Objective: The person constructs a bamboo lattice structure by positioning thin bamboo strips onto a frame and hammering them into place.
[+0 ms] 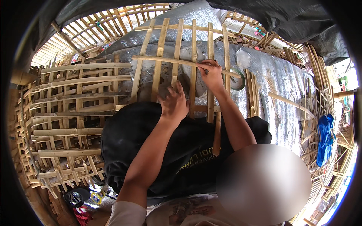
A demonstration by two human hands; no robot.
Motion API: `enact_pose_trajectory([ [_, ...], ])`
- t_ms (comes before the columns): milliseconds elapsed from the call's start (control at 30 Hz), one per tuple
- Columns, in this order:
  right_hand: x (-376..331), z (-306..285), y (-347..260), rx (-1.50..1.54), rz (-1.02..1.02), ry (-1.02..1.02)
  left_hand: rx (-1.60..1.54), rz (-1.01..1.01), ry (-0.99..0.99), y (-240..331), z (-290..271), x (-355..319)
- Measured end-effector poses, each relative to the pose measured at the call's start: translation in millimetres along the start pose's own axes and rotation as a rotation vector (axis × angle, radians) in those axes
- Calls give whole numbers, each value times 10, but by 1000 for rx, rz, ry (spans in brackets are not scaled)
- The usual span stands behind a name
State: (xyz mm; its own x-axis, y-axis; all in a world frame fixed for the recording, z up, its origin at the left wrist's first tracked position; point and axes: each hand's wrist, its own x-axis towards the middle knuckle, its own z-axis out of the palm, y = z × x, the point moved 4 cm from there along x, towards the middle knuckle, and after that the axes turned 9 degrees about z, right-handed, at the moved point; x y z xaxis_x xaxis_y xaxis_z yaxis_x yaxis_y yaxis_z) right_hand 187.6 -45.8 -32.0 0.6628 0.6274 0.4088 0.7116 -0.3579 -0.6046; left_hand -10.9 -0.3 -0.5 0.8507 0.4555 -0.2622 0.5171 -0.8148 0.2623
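Note:
A lattice of split bamboo slats (160, 49) lies before me, its lengthwise slats fixed to a far crosspiece and a near one. A loose-looking bamboo slat (162, 59) runs across its middle, on top of the lengthwise ones. My right hand (212, 75) pinches this cross slat right of centre, beside a lengthwise slat. Lower down, my left hand (174, 101) is over the lattice with its fingers apart, close to one lengthwise slat. Whether its fingertips touch the bamboo I cannot tell. The lattice's near end rests on black cloth (143, 139) over my lap.
Bamboo lattice panels (79, 132) are stacked at the left. A silvery sheet (279, 90) lies under the work, with a green-rimmed ring (241, 84) and several loose slats (252, 90) on it. A blue plastic bag (325, 139) hangs at the right; dark sheeting (294, 26) droops above.

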Motion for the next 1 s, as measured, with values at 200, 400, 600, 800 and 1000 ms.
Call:
enact_pose_trajectory([
  [200,-8,51,32,8,-6,5,6,-1,-14,-5,4,1],
  [400,6,-44,-97,-47,-108,63,23,9,6,-3,7,1],
  [600,53,-116,-135,-76,-123,-31,24,17,-21,-1,20,12],
  [800,177,-153,-58,-236,-221,-37,29,20,6,-8,32,10],
  [1000,160,-104,44,-103,-160,-16,54,37,72,5,11,-10],
])
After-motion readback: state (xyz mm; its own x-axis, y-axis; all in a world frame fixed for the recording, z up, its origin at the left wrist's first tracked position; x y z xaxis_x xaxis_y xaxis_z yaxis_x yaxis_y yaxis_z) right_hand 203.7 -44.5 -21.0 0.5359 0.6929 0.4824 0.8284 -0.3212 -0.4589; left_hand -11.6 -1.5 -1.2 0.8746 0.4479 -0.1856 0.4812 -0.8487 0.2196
